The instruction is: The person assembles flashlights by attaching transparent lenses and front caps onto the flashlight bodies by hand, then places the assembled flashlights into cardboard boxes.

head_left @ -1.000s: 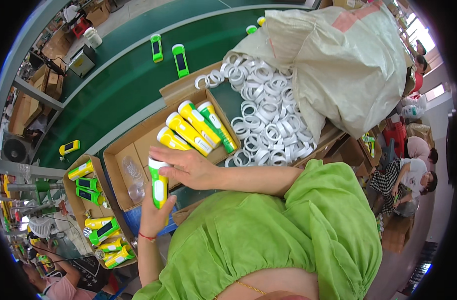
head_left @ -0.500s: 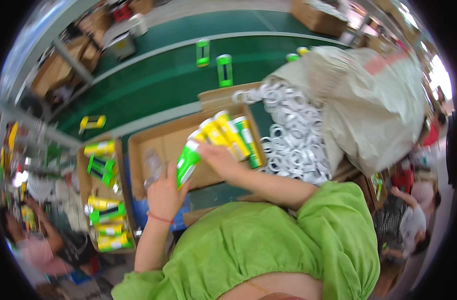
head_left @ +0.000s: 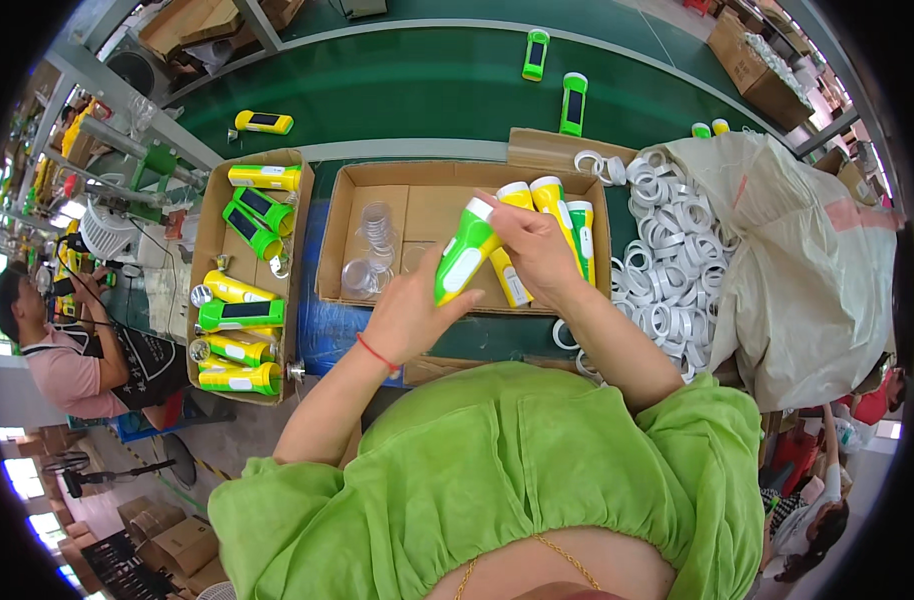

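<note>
In the head view, the left hand is curled around the lower body of a green-and-yellow flashlight, while the right hand pinches its white-ringed end. The flashlight is tilted above the open middle carton on the worktop. The low grip probably steadies the body and leaves the ringed end free for the right fingers.

The loose white rings spread beside the pale sack, presumably to keep them within the right hand's reach. Clear discs lie at the carton's left, apart from the flashlights, likely to avoid mixing.

Counted, one flashlight is held. Three white-ended flashlights show at the carton's right, two yellow and one green; whether the yellow body below is a fourth, I cannot tell. The left carton shows seven flashlights; the green belt, three plainly. Rings and discs overlap too much to count.
</note>
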`<state>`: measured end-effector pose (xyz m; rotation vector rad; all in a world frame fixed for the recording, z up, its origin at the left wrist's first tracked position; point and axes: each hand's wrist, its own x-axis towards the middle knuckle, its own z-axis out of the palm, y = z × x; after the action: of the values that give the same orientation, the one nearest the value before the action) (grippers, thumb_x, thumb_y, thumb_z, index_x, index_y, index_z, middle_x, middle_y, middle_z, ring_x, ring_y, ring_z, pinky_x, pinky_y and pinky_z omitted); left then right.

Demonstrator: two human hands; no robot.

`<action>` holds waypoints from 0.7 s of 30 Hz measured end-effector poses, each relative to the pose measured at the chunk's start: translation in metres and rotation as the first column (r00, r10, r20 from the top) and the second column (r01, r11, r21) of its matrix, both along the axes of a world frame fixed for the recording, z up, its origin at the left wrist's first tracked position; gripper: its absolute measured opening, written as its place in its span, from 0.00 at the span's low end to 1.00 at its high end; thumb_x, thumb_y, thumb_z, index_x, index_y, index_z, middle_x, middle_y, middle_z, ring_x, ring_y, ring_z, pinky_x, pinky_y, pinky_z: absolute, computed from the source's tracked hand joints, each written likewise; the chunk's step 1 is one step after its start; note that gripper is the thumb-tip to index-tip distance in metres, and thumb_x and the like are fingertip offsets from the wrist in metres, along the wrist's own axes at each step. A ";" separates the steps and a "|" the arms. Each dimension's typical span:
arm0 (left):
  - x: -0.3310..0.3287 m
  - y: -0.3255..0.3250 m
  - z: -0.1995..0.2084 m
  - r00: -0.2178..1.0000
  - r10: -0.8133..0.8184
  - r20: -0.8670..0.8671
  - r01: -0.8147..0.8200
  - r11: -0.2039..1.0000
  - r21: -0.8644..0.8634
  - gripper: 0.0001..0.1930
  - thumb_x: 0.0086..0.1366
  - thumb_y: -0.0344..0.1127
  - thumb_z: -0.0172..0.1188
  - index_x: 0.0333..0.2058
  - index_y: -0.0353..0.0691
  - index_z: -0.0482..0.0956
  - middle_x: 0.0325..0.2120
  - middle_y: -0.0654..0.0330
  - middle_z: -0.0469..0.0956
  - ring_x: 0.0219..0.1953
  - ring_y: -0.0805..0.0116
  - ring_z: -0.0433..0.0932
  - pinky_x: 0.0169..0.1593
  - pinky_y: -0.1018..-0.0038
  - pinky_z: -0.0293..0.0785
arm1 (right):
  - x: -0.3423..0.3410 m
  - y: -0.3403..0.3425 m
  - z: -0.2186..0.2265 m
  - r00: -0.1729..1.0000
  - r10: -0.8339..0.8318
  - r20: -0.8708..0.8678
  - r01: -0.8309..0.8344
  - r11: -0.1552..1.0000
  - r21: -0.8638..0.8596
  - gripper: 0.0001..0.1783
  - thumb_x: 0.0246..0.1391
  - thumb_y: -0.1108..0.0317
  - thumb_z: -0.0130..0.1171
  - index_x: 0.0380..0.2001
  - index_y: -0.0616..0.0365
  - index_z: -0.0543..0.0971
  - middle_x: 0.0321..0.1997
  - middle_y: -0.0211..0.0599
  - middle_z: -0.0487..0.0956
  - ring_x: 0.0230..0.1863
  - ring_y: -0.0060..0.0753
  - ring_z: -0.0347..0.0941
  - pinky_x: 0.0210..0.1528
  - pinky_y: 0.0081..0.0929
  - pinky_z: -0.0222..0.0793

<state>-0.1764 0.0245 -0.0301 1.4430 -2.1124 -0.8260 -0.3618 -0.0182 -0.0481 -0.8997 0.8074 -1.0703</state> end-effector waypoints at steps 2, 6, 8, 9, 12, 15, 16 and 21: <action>0.009 -0.008 0.014 0.953 0.013 -0.302 0.087 0.945 0.314 0.26 0.60 0.43 0.60 0.51 0.35 0.64 0.24 0.52 0.76 0.23 0.58 0.78 0.27 0.67 0.73 | -0.009 -0.005 0.013 0.977 0.115 0.177 -0.105 0.992 -0.064 0.23 0.61 0.67 0.50 0.56 0.68 0.67 0.63 0.42 0.63 0.58 0.29 0.64 0.61 0.28 0.58; 0.013 -0.007 0.029 0.743 0.256 -0.618 0.351 0.638 0.686 0.18 0.63 0.41 0.57 0.45 0.38 0.66 0.20 0.63 0.71 0.17 0.76 0.72 0.20 0.79 0.69 | -0.008 -0.003 0.016 0.949 0.216 0.230 -0.199 0.976 -0.093 0.27 0.62 0.64 0.48 0.60 0.69 0.61 0.61 0.41 0.65 0.58 0.29 0.64 0.61 0.29 0.59; 0.007 -0.010 0.013 0.801 0.252 -0.543 0.246 0.688 0.683 0.17 0.63 0.40 0.58 0.45 0.38 0.65 0.20 0.63 0.72 0.15 0.75 0.72 0.19 0.78 0.68 | -0.001 -0.008 0.016 0.976 0.171 0.136 -0.163 0.984 -0.068 0.26 0.62 0.64 0.49 0.59 0.68 0.62 0.59 0.40 0.67 0.57 0.29 0.65 0.61 0.29 0.59; 0.002 -0.009 0.004 0.800 0.253 -0.544 0.246 0.688 0.683 0.17 0.63 0.40 0.58 0.45 0.38 0.65 0.20 0.63 0.72 0.15 0.75 0.72 0.19 0.78 0.68 | 0.002 -0.015 0.016 0.986 0.140 0.092 -0.138 0.990 -0.032 0.26 0.62 0.63 0.49 0.59 0.67 0.64 0.57 0.39 0.69 0.56 0.28 0.66 0.60 0.28 0.60; -0.002 -0.005 -0.004 0.788 0.285 -0.546 0.137 0.783 0.607 0.19 0.62 0.42 0.58 0.45 0.37 0.65 0.20 0.62 0.72 0.16 0.74 0.72 0.19 0.77 0.69 | 0.005 -0.016 0.017 0.994 0.111 -0.009 -0.111 0.994 0.024 0.24 0.62 0.63 0.50 0.57 0.66 0.66 0.53 0.37 0.72 0.54 0.27 0.68 0.59 0.27 0.61; 0.015 -0.009 0.004 0.687 0.290 -0.667 0.408 0.605 0.684 0.20 0.63 0.46 0.56 0.45 0.38 0.65 0.22 0.59 0.72 0.17 0.72 0.73 0.19 0.77 0.70 | 0.000 -0.017 0.014 0.990 0.143 -0.007 -0.143 0.989 0.031 0.25 0.61 0.60 0.50 0.57 0.65 0.67 0.53 0.38 0.73 0.52 0.28 0.69 0.57 0.27 0.63; 0.024 -0.007 -0.002 0.585 0.373 -0.720 0.538 0.486 0.689 0.27 0.64 0.53 0.52 0.53 0.40 0.61 0.22 0.58 0.71 0.17 0.70 0.73 0.19 0.76 0.70 | 0.000 -0.017 0.013 0.984 0.174 0.050 -0.175 0.984 0.021 0.27 0.61 0.57 0.51 0.57 0.65 0.66 0.53 0.39 0.72 0.51 0.30 0.70 0.56 0.27 0.64; 0.021 0.001 -0.010 0.255 0.458 -0.852 0.825 0.356 0.438 0.32 0.64 0.58 0.48 0.59 0.44 0.54 0.20 0.58 0.67 0.16 0.68 0.70 0.19 0.73 0.67 | 0.017 -0.012 0.025 0.938 0.244 0.246 -0.234 0.970 -0.070 0.37 0.56 0.46 0.53 0.59 0.64 0.62 0.57 0.46 0.70 0.54 0.41 0.69 0.57 0.36 0.65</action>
<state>-0.1558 0.0260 -0.0406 0.3393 -0.6226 -2.5438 -0.3447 -0.0298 -0.0228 -0.8499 0.4515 -0.9645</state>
